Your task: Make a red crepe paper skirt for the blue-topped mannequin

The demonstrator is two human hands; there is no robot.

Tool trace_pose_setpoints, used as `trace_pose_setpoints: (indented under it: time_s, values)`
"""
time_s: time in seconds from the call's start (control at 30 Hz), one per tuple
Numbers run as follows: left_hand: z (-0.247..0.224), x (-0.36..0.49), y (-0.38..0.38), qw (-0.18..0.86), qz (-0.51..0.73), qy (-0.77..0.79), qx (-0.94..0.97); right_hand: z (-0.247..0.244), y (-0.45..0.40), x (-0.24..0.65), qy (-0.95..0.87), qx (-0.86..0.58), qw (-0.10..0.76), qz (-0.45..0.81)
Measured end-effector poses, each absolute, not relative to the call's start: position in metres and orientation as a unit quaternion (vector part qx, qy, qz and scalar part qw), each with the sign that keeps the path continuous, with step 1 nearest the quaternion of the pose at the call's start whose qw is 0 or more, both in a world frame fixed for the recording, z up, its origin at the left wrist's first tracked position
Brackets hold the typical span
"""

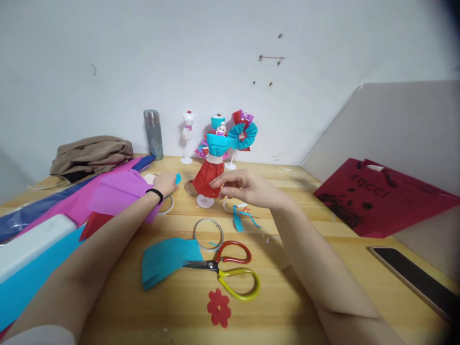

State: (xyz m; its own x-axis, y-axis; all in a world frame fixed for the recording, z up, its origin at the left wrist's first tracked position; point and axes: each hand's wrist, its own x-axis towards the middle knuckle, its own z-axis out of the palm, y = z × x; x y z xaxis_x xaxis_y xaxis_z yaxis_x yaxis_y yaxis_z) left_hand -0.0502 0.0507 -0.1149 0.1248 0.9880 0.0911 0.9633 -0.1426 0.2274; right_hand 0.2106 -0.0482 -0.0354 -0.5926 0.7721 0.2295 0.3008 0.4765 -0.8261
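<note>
A small dress-form stand wears a blue top (217,143), a white waistband and a red pleated paper skirt (207,177), above a round white base (205,201). My right hand (244,187) has its fingertips on the skirt's lower right side, with thumb and forefinger closed about the hem. Further left, my left hand (165,184) is closed, and a small blue paper piece (178,179) shows at its fingertips. Near me lie scissors (212,266) with one red and one yellow handle, their blades over folded blue paper (168,258). A red paper flower (219,308) lies in front.
Tape rolls (208,235) and blue scraps (237,219) lie mid-table. Other decorated stands (243,136) and a flask (153,134) are along the wall. Purple paper (118,189) and a brown cloth (93,155) lie left; a red bag (381,196) and phone (413,278) are right.
</note>
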Motion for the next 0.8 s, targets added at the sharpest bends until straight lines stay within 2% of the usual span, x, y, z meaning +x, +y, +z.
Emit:
trace_pose_setpoints:
  time_s: [0.17, 0.37, 0.4, 0.47, 0.53, 0.6, 0.8]
  values:
    - [-0.097, -0.059, 0.059, 0.106, 0.195, 0.652, 0.725, -0.034, -0.049, 0.213, -0.802, -0.349, 0.293, 0.385]
    - [-0.043, -0.066, 0.046, 0.217, 0.34, 0.603, 0.688, -0.034, -0.049, 0.208, -0.794, -0.341, 0.321, 0.387]
    - [-0.032, -0.066, 0.037, 0.253, 0.364, 0.58, 0.684, -0.035, -0.049, 0.206, -0.792, -0.334, 0.331, 0.39]
    - [-0.013, -0.063, 0.017, 0.435, 0.429, 0.473, 0.635, -0.037, -0.051, 0.201, -0.778, -0.318, 0.355, 0.409]
    - [0.001, -0.057, -0.005, 0.504, 0.43, 0.41, 0.627, -0.037, -0.055, 0.196, -0.751, -0.309, 0.385, 0.438]
    - [0.007, -0.045, -0.025, 0.508, 0.421, 0.374, 0.652, -0.036, -0.06, 0.19, -0.721, -0.307, 0.419, 0.458]
    - [-0.002, -0.006, -0.052, 0.376, 0.406, 0.362, 0.75, -0.037, -0.064, 0.179, -0.695, -0.337, 0.481, 0.416]
